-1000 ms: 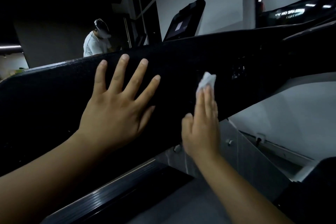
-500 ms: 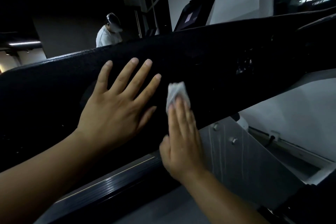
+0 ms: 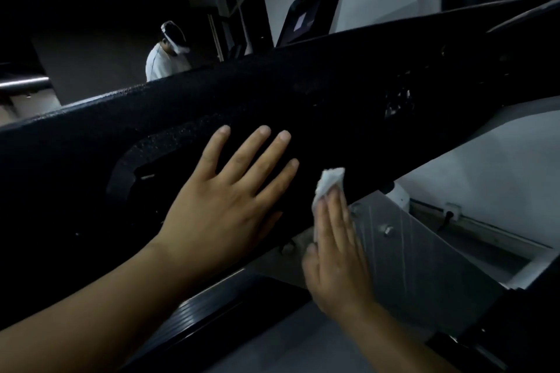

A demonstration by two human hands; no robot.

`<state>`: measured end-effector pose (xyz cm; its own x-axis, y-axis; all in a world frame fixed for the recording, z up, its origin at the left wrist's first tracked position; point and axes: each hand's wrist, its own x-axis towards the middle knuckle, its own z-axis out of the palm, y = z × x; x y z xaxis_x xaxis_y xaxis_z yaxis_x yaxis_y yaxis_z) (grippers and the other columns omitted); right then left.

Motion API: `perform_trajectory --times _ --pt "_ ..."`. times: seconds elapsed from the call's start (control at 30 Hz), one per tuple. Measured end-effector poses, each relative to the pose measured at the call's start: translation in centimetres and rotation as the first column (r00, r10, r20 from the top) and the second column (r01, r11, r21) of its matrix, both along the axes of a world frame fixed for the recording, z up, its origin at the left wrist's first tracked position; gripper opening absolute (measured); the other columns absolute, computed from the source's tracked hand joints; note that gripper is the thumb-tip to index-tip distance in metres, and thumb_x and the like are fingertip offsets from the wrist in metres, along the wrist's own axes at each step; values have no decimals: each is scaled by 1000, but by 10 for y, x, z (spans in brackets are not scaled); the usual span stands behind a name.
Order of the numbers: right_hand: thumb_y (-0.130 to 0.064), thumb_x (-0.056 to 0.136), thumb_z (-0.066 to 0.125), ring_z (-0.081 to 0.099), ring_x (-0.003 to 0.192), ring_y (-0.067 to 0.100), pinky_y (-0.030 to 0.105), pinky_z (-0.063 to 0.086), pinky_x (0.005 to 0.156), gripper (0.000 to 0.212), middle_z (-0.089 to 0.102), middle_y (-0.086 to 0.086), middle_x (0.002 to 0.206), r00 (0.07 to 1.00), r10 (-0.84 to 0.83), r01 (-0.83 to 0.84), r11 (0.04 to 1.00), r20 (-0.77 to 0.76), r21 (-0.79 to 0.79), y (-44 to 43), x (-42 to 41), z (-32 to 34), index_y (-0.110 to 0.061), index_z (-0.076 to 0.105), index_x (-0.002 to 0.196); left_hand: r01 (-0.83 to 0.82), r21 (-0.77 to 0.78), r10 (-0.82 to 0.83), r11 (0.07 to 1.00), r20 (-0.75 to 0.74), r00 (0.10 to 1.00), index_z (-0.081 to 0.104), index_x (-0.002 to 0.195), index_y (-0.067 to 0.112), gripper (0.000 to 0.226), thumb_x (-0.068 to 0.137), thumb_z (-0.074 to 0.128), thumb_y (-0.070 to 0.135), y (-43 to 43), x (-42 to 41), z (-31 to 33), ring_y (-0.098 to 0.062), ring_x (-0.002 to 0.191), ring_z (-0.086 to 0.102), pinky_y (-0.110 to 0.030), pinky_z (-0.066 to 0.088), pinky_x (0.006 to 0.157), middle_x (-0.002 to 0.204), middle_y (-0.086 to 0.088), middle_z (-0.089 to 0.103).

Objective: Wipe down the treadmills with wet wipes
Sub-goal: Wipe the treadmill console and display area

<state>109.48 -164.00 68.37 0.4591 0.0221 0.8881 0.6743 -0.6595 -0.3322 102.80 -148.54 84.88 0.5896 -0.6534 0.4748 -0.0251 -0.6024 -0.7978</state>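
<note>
Your left hand (image 3: 224, 209) lies flat on the wide black arm of the treadmill (image 3: 303, 100), fingers spread and straight, palm down on the rough surface; it grips nothing. Just left of it a raised, rounded patch shows in the same black finish.

Your right hand (image 3: 336, 254) sits to the right of the left and a little nearer to you, at the lower edge of the black arm. Its fingers (image 3: 335, 209) are held together and extended, pressing a white wet wipe (image 3: 328, 186) against that edge. The wipe is crumpled (most of it is hidden under your fingers); one bunched end sticks out past the fingertips onto the black surface and a strip shows along the left side of your index finger. So the grip here is flat pressure on the wipe more than a closed fist. The wipe is close to your left hand's little finger but not touching it.

Below the arm you can see a grey metal panel (image 3: 424, 251) with bolts, and near you a ribbed side rail (image 3: 194, 309). Far off, past the arm, a tilted dark screen (image 3: 312, 6) stands before a white wall, and another person in a white top (image 3: 163, 60) stands at far left.
</note>
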Motion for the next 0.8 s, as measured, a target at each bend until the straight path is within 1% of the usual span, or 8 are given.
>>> perform_trajectory --times 0.13,0.27,0.33,0.4,0.5,0.67,0.73,0.8 --pt "-19 96 34 4 156 23 47 18 124 66 7 11 169 999 -32 36 967 -22 251 2 12 60 -5 17 159 29 29 -28 999 -25 999 30 159 14 62 106 27 47 -14 11 0 -37 154 15 -62 10 122 167 -16 15" --pt "-19 96 37 7 156 20 52 29 120 71 1 1 170 1000 -6 9 995 -28 102 10 -6 30 -12 10 161 60 5 -60 998 -43 997 23 160 10 65 105 26 44 -15 14 -2 -39 155 9 -61 3 123 167 -19 9" --pt "-24 96 33 5 155 13 50 32 118 73 -6 -10 169 997 -26 32 996 -76 77 -1 -5 21 -26 0 161 50 -19 -51 999 -39 998 6 161 10 66 108 23 45 -16 14 -3 -40 154 -8 -62 -9 121 167 -21 -8" --pt "-30 95 27 3 155 8 39 26 122 71 -8 -13 168 993 -54 73 981 -109 179 -6 3 45 -31 -1 161 26 -25 -28 999 -65 997 -14 158 9 79 105 24 53 -24 15 -5 -39 148 -28 -62 -22 115 161 -21 -29" --pt "-29 96 22 4 154 7 17 10 122 66 2 -4 169 995 -16 50 939 -100 341 -1 11 91 -16 13 160 16 -49 -21 999 -114 993 -27 151 7 87 104 29 54 -36 15 -3 -36 146 -35 -61 -27 112 158 -19 -38" --pt "-19 98 29 7 155 10 16 13 120 65 -1 -10 169 993 42 -12 963 -108 270 6 -2 33 -26 6 158 76 -130 -97 989 -162 982 -17 157 9 74 106 24 45 -45 15 7 -34 150 -28 -58 -22 116 163 -17 -29" --pt "-20 98 30 8 153 2 13 15 118 64 -1 -16 168 988 23 30 942 -153 335 -5 4 39 -36 6 155 78 -127 -100 989 -175 979 -13 158 10 74 106 26 45 -50 17 12 -35 151 -27 -58 -21 116 164 -18 -27" --pt "-22 97 30 10 149 -7 15 17 119 62 6 -17 165 981 5 86 889 -196 450 -13 10 68 -30 13 156 92 -139 -117 986 -183 976 -11 159 10 73 106 27 44 -56 21 14 -35 151 -26 -58 -20 117 164 -17 -26"
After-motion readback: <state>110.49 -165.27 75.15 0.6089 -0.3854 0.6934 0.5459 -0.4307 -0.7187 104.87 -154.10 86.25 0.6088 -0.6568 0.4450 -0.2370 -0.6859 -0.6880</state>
